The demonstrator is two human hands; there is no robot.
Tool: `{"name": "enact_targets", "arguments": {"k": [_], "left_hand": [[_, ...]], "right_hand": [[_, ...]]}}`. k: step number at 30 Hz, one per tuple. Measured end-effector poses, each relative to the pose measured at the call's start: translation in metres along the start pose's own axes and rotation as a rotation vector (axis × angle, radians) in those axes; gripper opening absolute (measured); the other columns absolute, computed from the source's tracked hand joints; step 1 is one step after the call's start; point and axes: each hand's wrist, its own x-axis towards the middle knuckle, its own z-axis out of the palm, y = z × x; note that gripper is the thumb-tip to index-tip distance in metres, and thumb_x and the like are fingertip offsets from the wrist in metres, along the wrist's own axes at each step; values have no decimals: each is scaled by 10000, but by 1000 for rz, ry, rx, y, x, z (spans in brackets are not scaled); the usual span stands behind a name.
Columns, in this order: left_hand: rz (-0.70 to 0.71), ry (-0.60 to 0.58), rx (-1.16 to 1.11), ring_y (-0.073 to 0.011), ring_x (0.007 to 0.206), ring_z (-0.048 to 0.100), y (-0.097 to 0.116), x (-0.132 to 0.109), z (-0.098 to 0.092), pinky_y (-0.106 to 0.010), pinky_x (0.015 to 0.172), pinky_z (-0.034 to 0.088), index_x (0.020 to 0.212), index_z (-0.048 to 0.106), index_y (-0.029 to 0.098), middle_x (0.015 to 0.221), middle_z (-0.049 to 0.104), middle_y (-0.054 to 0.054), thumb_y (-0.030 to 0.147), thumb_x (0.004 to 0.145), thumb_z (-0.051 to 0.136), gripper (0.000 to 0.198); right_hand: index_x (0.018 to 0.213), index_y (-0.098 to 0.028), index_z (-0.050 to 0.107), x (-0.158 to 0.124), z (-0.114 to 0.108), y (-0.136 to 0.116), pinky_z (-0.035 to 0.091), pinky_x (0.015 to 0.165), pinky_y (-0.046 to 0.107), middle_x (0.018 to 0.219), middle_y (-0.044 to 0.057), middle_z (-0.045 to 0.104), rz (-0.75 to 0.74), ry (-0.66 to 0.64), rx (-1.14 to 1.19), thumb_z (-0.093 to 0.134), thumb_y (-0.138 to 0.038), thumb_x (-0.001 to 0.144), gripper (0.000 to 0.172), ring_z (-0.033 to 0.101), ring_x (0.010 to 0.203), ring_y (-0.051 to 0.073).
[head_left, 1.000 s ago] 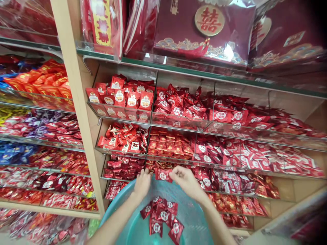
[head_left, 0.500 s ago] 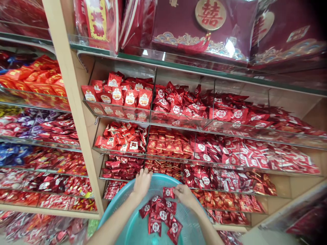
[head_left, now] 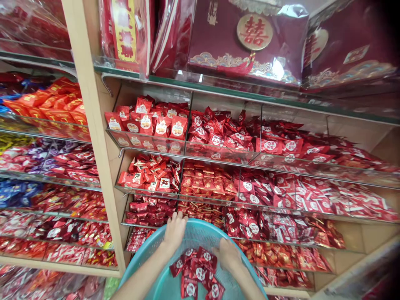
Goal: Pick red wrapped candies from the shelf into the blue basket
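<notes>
A turquoise plastic basket (head_left: 200, 231) sits low in the middle of the head view. My left hand (head_left: 175, 231) grips its far rim, fingers curled over the edge. Inside lies a pile of red candy packets (head_left: 197, 271) with round white labels. My right hand (head_left: 228, 254) is down inside the basket beside that pile, its back toward me and fingers bent at the packets. Whether those fingers still pinch a packet is hidden.
Tiered glass shelves (head_left: 215, 156) hold heaps of red wrapped sweets in front of me. A wooden upright (head_left: 93, 125) splits them from more shelves of sweets at the left. Large red gift packs (head_left: 250, 37) fill the top shelf.
My right hand carried one red packet from the shelf front down into the basket and lowered onto the pile. The left hand stayed on the rim.
</notes>
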Motion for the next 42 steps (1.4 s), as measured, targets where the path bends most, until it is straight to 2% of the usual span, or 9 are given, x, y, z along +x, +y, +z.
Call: {"name": "enact_targets", "arguments": {"k": [3,6,10,15,19,22,31,36,42], "left_hand": [[-26,-15,-12,-279,1213,392,-1,0,3,-464,962,396,1151,575,204,1277,463,-96,134,877,261,422],[-42,-22,-17,-280,1253,365,-2,1,6,-465,990,376,1202,555,209,1323,444,-89,110,868,254,460],[-50,-7,-27,-289,1265,360,-4,2,9,-477,989,372,1208,553,225,1335,441,-84,124,872,262,455],[-58,-17,-37,-289,1278,347,-6,2,12,-474,1009,353,1219,546,221,1347,432,-87,147,885,271,439],[-66,-38,-43,-299,1310,306,-8,4,17,-477,1025,339,1264,519,223,1382,399,-87,135,890,254,467],[-65,-33,-33,-301,1315,301,-9,7,20,-475,1027,337,1258,526,223,1390,391,-89,130,888,258,466],[-59,-32,-43,-302,1299,322,-8,5,16,-473,1009,354,1242,536,225,1377,405,-86,128,882,257,466],[-62,-19,-57,-295,1289,330,-7,3,14,-473,1011,349,1237,537,224,1355,422,-83,132,882,260,459],[-51,-1,-53,-288,1257,366,-5,3,11,-469,995,368,1194,562,211,1313,454,-87,130,879,272,435]], "right_hand": [[697,-204,628,6,-53,-17,445,622,350,802,136,690,29,69,-31,532,-340,801,196,661,781,281],[605,-211,602,7,-140,-42,401,554,290,637,81,665,-123,185,76,492,-406,831,319,625,606,204],[647,-212,631,9,-255,-72,396,552,281,566,21,640,-336,536,136,520,-392,808,266,565,518,161],[804,-190,648,36,-331,-86,434,624,289,710,20,684,-460,752,100,607,-286,744,121,603,637,166],[953,-167,643,64,-353,-77,448,741,348,900,77,690,-391,791,-111,641,-253,722,247,604,795,210],[1072,-152,601,72,-359,-69,450,745,347,924,92,690,-313,705,-131,661,-336,721,401,602,812,221],[1183,-181,518,79,-350,-73,423,770,377,1019,84,699,-284,615,-164,665,-387,716,531,598,929,278],[1183,-195,508,85,-345,-72,422,762,388,923,37,709,-290,678,-131,655,-302,704,513,603,844,251],[1189,-135,503,78,-350,-66,444,632,309,824,50,690,-397,675,144,668,-302,683,558,577,650,165]]}}
